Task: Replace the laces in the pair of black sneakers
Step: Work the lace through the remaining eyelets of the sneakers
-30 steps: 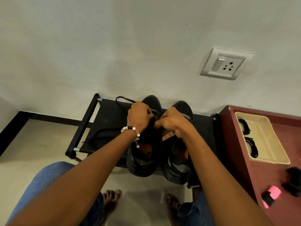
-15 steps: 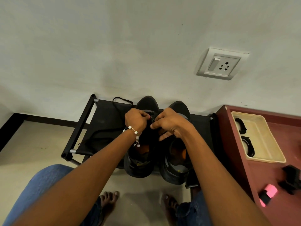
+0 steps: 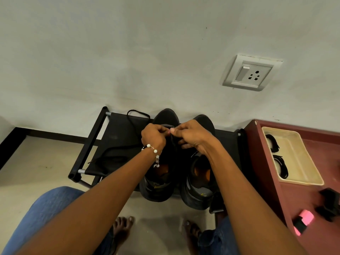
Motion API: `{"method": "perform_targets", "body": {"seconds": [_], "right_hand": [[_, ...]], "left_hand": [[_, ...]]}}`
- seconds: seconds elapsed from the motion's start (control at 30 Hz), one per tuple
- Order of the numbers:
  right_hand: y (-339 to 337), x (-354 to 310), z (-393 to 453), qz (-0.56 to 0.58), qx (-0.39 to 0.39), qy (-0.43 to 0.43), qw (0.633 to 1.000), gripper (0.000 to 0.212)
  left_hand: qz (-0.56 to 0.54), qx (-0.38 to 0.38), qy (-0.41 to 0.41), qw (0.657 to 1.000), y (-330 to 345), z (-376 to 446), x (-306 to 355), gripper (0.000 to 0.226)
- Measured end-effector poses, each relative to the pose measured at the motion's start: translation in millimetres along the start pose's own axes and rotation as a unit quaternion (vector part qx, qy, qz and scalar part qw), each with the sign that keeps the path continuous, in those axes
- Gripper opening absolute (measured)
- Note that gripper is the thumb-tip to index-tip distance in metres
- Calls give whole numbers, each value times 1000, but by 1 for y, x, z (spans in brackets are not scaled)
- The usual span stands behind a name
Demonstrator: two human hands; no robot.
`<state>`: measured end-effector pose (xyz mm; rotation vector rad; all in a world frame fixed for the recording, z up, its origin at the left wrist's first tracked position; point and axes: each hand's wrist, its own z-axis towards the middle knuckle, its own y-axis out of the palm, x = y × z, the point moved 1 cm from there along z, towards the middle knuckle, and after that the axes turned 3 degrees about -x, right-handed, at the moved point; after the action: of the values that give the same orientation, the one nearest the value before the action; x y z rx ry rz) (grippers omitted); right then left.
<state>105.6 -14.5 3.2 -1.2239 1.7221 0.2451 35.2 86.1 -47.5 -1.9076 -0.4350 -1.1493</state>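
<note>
Here, two hands [image 3: 172, 136], two sneakers [image 3: 182, 162].

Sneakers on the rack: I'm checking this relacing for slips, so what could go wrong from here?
1. Both sneakers' heels overhang the rack's front edge; a hard tug might tip one off.
2. The left hand and right hand hide the eyelets, so one could be skipped.
3. The loose lace could snag.

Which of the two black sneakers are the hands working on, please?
The left black sneaker: both the left hand and the right hand pinch over its tongue, while the right black sneaker lies beside it.
</note>
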Motion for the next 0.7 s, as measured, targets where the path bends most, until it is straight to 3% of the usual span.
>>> {"method": "perform_targets", "body": {"seconds": [0.07, 0.2, 0.27, 0.33, 0.43, 0.53, 0.6, 0.7], "right_hand": [[3, 5, 8, -5, 72, -3, 997, 15], [15, 8, 25, -159, 183, -19, 970, 20], [19, 7, 28, -183, 219, -5, 958, 24], [20, 8, 31, -181, 236, 4, 955, 26], [22, 7, 31, -207, 230, 13, 951, 29], [20, 4, 28, -216, 219, 17, 951, 24], [16, 4, 29, -178, 224, 20, 958, 20], [10, 6, 27, -57, 228, 34, 971, 16]], "left_hand": [[-18, -18, -20, 999, 1, 2, 1, 6], [-18, -41, -56, 997, 3, 8, 1, 25], [-29, -59, -60, 996, 2, 9, 0, 17], [-37, -69, -55, 995, -2, 9, 1, 7], [-30, -106, -43, 993, -10, 7, 6, 17], [72, -123, 0, 990, -16, 0, 9, 19], [159, -109, 26, 981, -21, -10, 11, 23], [212, -81, 29, 974, -28, -30, 10, 48]]}}
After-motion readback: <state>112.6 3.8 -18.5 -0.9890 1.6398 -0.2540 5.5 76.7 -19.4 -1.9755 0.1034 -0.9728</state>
